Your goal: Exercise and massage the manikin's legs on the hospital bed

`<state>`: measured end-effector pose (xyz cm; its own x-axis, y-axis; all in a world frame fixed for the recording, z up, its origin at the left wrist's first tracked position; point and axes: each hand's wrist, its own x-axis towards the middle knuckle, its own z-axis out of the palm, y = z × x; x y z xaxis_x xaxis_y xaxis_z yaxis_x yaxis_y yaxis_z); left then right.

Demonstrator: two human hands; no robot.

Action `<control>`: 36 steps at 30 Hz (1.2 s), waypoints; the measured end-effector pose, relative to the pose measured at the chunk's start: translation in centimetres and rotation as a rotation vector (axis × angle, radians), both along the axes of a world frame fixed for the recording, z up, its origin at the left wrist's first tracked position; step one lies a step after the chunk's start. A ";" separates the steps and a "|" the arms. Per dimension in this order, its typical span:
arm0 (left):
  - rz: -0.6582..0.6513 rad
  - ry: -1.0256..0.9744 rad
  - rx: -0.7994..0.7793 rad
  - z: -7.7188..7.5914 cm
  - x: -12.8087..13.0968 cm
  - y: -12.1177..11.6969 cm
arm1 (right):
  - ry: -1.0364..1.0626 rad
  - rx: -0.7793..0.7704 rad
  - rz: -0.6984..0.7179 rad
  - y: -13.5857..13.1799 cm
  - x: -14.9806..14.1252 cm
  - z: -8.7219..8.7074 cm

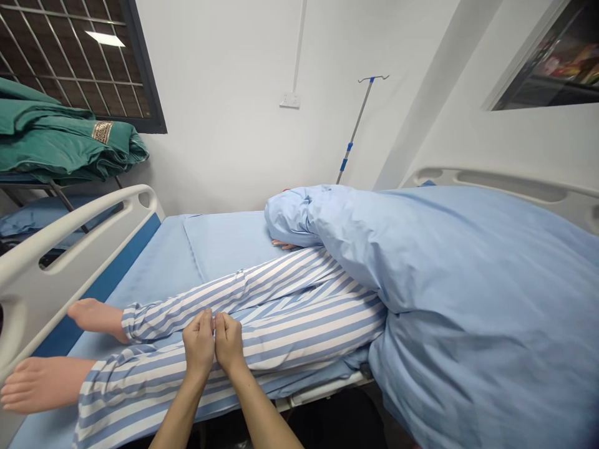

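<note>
A lying figure wears blue-and-white striped trousers [299,324], with bare feet [96,319] toward the bed's foot. My left hand [199,344] and my right hand [229,343] sit side by side on the nearer trouser leg. Their fingertips pinch a fold of the striped cloth [214,323] between them. A light blue quilt [444,280] covers the figure's upper body and head. The figure's fingers [283,244] show at the quilt's edge.
The hospital bed has a blue sheet [224,243] and a white side rail [60,262] on the left. Folded green cloth [56,137] lies on a neighbouring bed. An IV pole [360,118] stands behind the bed, near a wall socket [290,100].
</note>
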<state>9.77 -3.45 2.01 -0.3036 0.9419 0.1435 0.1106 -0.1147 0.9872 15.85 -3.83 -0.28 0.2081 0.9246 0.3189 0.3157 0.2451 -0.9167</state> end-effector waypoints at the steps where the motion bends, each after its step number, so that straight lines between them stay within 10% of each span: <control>1: -0.005 -0.032 0.015 0.2 0.3 0.0 | 0.029 0.003 0.004 0.0 0.1 0.0; 14: -0.041 0.172 -0.028 -3.0 0.4 0.2 | 0.167 -0.012 -0.011 -0.1 0.5 0.1; 23: -0.042 0.034 -0.032 -3.2 0.2 0.2 | -0.516 0.033 0.040 -0.7 1.6 4.6; 36: -0.101 0.194 -0.030 -2.7 0.9 -0.1 | -0.004 -0.013 -0.007 -0.4 1.9 -0.3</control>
